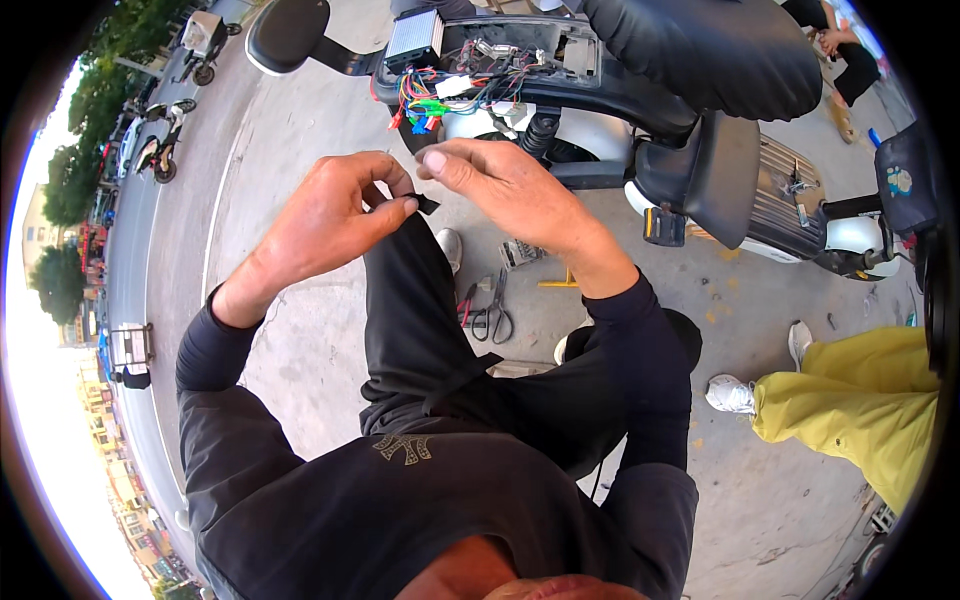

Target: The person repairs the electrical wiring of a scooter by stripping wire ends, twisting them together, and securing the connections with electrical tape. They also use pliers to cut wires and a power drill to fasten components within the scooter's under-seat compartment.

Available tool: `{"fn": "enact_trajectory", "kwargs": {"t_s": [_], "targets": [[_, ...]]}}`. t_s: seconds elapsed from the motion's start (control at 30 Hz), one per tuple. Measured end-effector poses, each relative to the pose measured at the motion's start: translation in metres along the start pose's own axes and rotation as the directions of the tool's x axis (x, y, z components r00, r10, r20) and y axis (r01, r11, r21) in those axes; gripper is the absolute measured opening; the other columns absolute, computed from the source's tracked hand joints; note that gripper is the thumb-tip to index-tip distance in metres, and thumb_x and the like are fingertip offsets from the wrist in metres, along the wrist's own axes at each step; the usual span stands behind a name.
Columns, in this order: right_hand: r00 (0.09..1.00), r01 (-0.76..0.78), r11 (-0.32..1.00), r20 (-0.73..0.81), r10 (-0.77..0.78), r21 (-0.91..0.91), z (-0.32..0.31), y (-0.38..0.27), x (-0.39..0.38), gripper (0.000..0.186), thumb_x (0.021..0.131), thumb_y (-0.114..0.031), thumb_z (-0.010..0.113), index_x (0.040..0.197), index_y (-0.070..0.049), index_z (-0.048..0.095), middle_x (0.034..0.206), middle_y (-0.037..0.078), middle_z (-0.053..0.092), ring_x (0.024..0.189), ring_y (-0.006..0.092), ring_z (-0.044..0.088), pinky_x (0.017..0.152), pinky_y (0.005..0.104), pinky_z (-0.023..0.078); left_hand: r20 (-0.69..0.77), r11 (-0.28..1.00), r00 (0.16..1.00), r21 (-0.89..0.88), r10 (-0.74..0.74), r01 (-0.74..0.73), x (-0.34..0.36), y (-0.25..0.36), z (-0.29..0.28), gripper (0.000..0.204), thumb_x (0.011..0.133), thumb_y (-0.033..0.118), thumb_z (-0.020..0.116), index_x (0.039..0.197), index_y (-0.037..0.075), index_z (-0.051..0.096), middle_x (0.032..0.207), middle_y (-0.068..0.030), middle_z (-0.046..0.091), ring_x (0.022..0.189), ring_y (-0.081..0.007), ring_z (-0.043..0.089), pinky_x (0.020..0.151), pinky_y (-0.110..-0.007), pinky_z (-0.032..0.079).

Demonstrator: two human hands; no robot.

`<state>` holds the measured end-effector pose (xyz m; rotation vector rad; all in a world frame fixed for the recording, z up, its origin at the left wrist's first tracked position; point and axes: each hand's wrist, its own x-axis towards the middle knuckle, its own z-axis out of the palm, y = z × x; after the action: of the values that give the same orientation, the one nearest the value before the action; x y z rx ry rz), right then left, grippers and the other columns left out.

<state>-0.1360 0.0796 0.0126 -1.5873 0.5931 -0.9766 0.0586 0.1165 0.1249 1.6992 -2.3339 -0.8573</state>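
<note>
My left hand (330, 215) pinches a small black strip (420, 204) between finger and thumb. My right hand (495, 195) is just to its right with curled fingers; what its fingertips hold, if anything, is too small to make out. Beyond my hands stands a scooter (550, 140) with an open black compartment, a silver finned controller box (416, 38), and a bundle of coloured wires and connectors (440, 100). On the pavement below my hands lie black scissors (498, 318), red-handled pliers (465, 305) and a small metal item (520, 253), partly hidden.
A black padded seat (710, 55) rises at the top. A second scooter (800, 200) stands at the right. A person in yellow trousers (840, 390) is at my right; another person (850, 75) is at the top right. A road (165, 250) with parked scooters runs along the left.
</note>
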Motion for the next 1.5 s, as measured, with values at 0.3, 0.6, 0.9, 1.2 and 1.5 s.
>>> {"fn": "enact_trajectory", "kwargs": {"t_s": [0.3, 0.6, 0.9, 1.2, 1.5], "targets": [[0.99, -0.136, 0.989, -0.034, 0.138, 0.061, -0.006, 0.02, -0.004, 0.028, 0.089, -0.017, 0.072, 0.101, 0.008, 0.072, 0.088, 0.016, 0.074, 0.079, 0.0196, 0.071, 0.074, 0.0308, 0.055, 0.124, 0.88, 0.967, -0.402, -0.223, 0.254, 0.036, -0.02, 0.026, 0.021, 0.092, 0.021, 0.067, 0.096, 0.0, 0.063, 0.078, -0.0024, 0.065, 0.067, -0.0086, 0.066, 0.06, -0.022, 0.05], [0.957, -0.255, 0.948, -0.191, 0.219, -0.188, -0.065, 0.048, -0.003, 0.019, 0.094, -0.01, 0.062, 0.096, 0.008, 0.067, 0.079, 0.011, 0.071, 0.073, 0.0136, 0.065, 0.069, 0.0302, 0.051, -0.164, 0.863, 0.986, -0.502, -0.041, -0.048, 0.088, -0.03, 0.07, 0.025, 0.09, 0.024, 0.072, 0.103, 0.003, 0.068, 0.073, -0.0058, 0.067, 0.06, -0.0168, 0.066, 0.054, -0.029, 0.05], [0.856, -0.329, 0.92, -0.344, 0.386, 0.211, -0.079, 0.066, 0.013, 0.018, 0.101, -0.021, 0.058, 0.107, -0.008, 0.068, 0.105, 0.0, 0.071, 0.096, 0.0092, 0.065, 0.084, 0.0282, 0.05, -0.651, 0.897, 0.653, 0.431, 0.387, -0.101, 0.149, -0.044, 0.136, 0.027, 0.087, 0.009, 0.07, 0.114, 0.012, 0.072, 0.064, -0.0059, 0.065, 0.051, -0.0235, 0.062, 0.047, -0.036, 0.047], [0.81, -0.283, 0.826, -0.339, 0.478, 0.488, -0.062, 0.065, 0.034, 0.018, 0.099, -0.017, 0.059, 0.105, -0.004, 0.069, 0.095, 0.001, 0.069, 0.084, 0.0091, 0.063, 0.071, 0.0269, 0.051, -0.584, 0.758, 0.694, 0.647, 0.421, 0.085, 0.15, -0.041, 0.129, 0.028, 0.084, 0.014, 0.063, 0.11, 0.003, 0.065, 0.065, -0.0034, 0.066, 0.056, -0.0196, 0.068, 0.046, -0.033, 0.048], [0.781, -0.174, 0.762, -0.384, 0.493, 0.624, -0.063, 0.071, 0.032, 0.016, 0.098, -0.017, 0.061, 0.11, -0.008, 0.068, 0.103, 0.002, 0.07, 0.091, 0.0125, 0.064, 0.08, 0.0297, 0.053, -0.615, 0.854, 0.705, 0.52, 0.354, 0.025, 0.16, -0.028, 0.114, 0.009, 0.084, 0.008, 0.063, 0.085, 0.007, 0.054, 0.076, -0.01, 0.063, 0.064, -0.0289, 0.067, 0.053, -0.039, 0.05]]}}
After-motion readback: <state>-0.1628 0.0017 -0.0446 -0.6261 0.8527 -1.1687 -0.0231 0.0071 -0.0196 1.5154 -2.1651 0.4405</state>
